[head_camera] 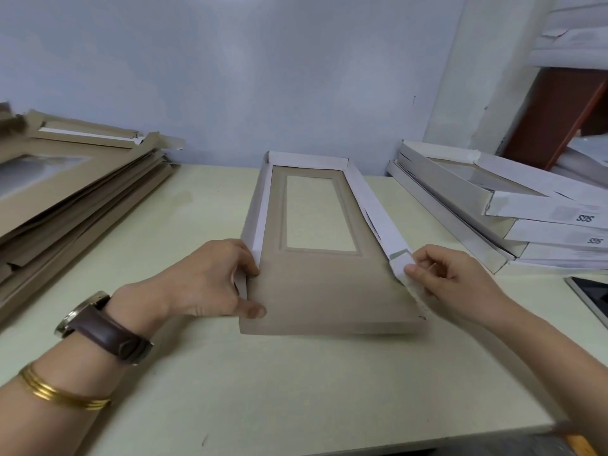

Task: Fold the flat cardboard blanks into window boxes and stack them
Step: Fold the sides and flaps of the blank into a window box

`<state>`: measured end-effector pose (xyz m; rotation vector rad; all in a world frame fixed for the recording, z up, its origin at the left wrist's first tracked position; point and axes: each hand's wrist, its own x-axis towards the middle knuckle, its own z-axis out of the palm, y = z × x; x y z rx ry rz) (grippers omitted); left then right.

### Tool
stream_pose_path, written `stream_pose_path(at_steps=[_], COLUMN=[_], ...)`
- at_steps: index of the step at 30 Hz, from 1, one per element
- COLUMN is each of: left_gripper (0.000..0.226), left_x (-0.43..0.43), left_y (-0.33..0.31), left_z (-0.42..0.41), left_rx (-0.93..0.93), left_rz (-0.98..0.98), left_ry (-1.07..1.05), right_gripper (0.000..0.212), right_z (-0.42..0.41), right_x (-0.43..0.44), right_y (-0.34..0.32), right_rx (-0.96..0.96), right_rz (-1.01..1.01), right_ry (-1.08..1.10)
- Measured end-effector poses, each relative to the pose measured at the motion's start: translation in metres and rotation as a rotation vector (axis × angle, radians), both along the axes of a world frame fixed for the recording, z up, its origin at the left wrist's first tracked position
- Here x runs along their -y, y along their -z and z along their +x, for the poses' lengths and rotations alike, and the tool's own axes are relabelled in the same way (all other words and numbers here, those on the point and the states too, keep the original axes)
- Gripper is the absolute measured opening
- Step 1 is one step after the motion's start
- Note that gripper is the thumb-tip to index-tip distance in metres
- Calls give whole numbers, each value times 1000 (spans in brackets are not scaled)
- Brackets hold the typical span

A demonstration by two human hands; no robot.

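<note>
- Left hand (210, 278): forearm reaches in from the lower left, palm down; fingers (245, 258) and thumb curl round the left white side wall of the brown cardboard window blank (329, 291).
- Right hand (457, 278): forearm enters from the lower right; curled thumb and forefinger pinch the blank's right white flap.

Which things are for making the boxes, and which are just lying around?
For the job: half-folded box, held by left hand and right hand; pile of flat blanks; stack of finished boxes.
Just lying about: dark flat device at right edge.
</note>
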<state>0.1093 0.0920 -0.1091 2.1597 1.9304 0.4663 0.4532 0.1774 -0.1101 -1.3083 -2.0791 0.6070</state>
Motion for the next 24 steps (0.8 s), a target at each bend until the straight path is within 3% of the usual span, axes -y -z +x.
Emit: stream_pose_path(at_steps=[4, 7, 12, 17, 19, 24], left_gripper=[58, 60, 61, 59, 50, 3], left_x=[1, 1, 4, 9, 9, 1], left_y=[-1, -2, -5, -17, -19, -11], left_z=[1, 2, 1, -9, -12, -17], left_rx=[3, 19, 62, 238, 279, 337], left_rz=[-14, -23, -66, -223, -221, -110], left_ry=[-10, -26, -8, -6, -6, 9], right_gripper=[10, 7, 24, 36, 37, 37], right_z=[-21, -28, -25, -24, -24, -24], right_x=[11, 14, 20, 21, 20, 20], right_y=[11, 17, 21, 24, 25, 26], right_rx=[147, 238, 286, 295, 278, 276], right_rz=[241, 315, 314, 323, 316, 319], right_ry=[-30, -28, -70, -58, -53, -50])
